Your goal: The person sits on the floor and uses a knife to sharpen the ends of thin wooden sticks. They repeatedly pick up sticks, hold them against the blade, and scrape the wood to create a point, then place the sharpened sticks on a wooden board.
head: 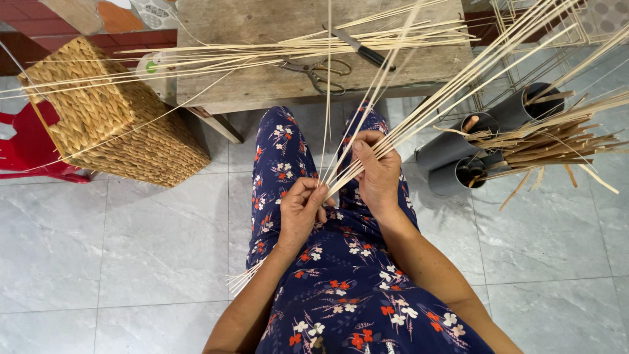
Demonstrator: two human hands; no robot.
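I sit in a dark blue flowered garment, both hands over my lap. My right hand [378, 172] grips a bundle of thin pale cane strips [432, 108] that fans up and to the right. My left hand [301, 210] pinches a few strips near their lower part, just left of the right hand; their ends stick out below my left forearm. More long strips [262, 52] lie across a worn wooden bench [262, 85] in front of my knees.
Scissors [319, 70] and a dark-handled knife [360, 48] lie on the bench. A woven basket [111, 118] rests on a red plastic chair [29, 147] at left. Grey tubes [452, 147] holding flat bamboo slats stand at right on the grey tiled floor.
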